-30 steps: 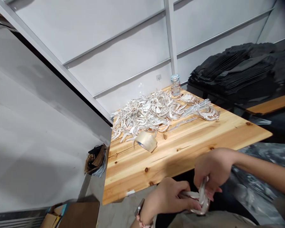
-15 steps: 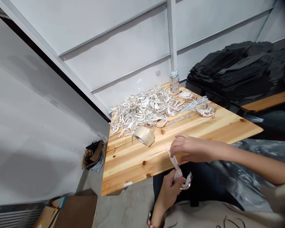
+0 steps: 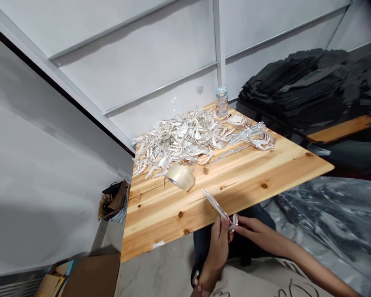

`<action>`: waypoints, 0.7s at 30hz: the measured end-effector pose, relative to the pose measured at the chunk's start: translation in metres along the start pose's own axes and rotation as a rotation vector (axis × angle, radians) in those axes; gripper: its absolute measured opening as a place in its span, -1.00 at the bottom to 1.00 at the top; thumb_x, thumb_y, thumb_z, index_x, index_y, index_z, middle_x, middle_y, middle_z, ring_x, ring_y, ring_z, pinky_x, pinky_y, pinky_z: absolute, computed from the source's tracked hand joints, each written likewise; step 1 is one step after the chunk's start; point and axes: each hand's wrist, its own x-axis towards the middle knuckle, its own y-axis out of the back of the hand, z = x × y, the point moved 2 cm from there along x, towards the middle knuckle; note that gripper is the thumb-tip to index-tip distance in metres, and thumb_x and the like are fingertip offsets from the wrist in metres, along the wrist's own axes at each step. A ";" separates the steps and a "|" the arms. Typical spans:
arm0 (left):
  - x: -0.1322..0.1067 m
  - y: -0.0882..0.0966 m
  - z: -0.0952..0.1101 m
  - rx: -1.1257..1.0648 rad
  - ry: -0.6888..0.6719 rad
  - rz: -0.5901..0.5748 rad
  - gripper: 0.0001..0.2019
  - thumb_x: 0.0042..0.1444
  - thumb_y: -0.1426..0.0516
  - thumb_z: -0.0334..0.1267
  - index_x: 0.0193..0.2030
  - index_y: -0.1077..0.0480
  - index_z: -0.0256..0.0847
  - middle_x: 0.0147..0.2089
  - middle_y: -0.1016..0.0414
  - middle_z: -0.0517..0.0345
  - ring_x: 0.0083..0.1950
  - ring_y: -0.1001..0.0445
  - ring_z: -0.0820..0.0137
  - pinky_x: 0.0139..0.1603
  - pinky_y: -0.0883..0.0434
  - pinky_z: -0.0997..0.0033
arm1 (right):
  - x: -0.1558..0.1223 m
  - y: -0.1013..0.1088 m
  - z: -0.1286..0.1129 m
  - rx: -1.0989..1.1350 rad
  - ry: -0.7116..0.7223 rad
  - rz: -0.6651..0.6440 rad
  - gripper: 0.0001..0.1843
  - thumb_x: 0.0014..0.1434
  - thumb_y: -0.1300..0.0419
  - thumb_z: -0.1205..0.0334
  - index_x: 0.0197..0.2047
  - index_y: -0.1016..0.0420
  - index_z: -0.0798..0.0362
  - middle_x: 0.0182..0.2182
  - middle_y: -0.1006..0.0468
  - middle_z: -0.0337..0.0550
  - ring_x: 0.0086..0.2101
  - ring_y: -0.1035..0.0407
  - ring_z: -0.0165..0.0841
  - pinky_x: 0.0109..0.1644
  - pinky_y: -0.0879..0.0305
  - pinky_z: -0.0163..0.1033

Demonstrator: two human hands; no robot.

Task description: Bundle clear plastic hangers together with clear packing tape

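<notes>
A small bundle of curved white strips with shiny edges (image 3: 214, 202) points up and left over the table's near edge. My left hand (image 3: 219, 239) is closed around the lower part of these strips. At their lower end, my right hand (image 3: 255, 232) pinches the curled part between thumb and fingers, close beside the left hand. A large heap of similar white strips (image 3: 185, 138) covers the far part of the wooden table (image 3: 222, 185). In front of the heap lies a wide roll of clear tape (image 3: 183, 177).
A glass jar with a light blue lid (image 3: 221, 102) stands at the table's far corner. Stacked black sheets (image 3: 284, 84) lie at the right. Plastic film (image 3: 334, 218) is below them. Cardboard boxes (image 3: 92, 272) sit on the floor at the left.
My right hand has come down from above the table to the lower end of the strips and now pinches them beside my left hand. The view has shifted slightly.
</notes>
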 end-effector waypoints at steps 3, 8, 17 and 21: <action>-0.002 0.002 0.005 0.049 0.021 -0.034 -0.61 0.26 -0.01 0.06 -0.21 -0.35 -0.29 -0.45 -0.24 0.26 -0.46 -0.18 0.52 -0.43 -0.18 0.53 | -0.005 -0.016 0.012 0.148 -0.028 0.146 -0.48 0.29 -0.01 -0.14 0.03 -0.48 0.10 -0.17 -0.56 -0.09 -0.16 -0.39 -0.21 0.04 -0.28 -0.11; -0.011 0.004 0.009 0.077 0.064 -0.060 -0.65 0.23 -0.07 -0.01 -0.18 -0.41 -0.32 -0.37 -0.40 0.14 -0.40 -0.35 0.44 -0.35 -0.32 0.47 | -0.019 -0.025 0.026 0.160 -0.057 0.246 -0.47 0.31 -0.02 -0.05 0.20 -0.36 0.11 -0.14 -0.54 -0.05 -0.16 -0.38 -0.24 0.04 -0.30 -0.12; -0.013 0.008 -0.022 0.098 0.096 0.009 -0.65 0.16 -0.13 0.03 -0.18 -0.46 -0.25 -0.29 -0.48 0.09 -0.28 -0.39 0.36 -0.27 -0.36 0.45 | -0.021 -0.032 0.045 -0.006 -0.081 0.227 -0.40 0.30 0.02 -0.11 0.28 -0.29 0.01 0.17 -0.41 0.06 0.15 -0.27 -0.07 0.28 -0.15 0.02; -0.009 0.009 -0.067 0.155 0.245 0.079 -0.42 0.06 -0.08 0.28 -0.04 -0.46 -0.19 -0.28 -0.50 -0.02 -0.25 -0.44 0.23 -0.25 -0.40 0.33 | -0.014 -0.029 0.047 -0.110 -0.075 0.255 -0.46 0.28 0.02 -0.12 0.23 -0.37 -0.13 0.15 -0.45 -0.01 0.14 -0.31 -0.04 0.18 -0.32 -0.04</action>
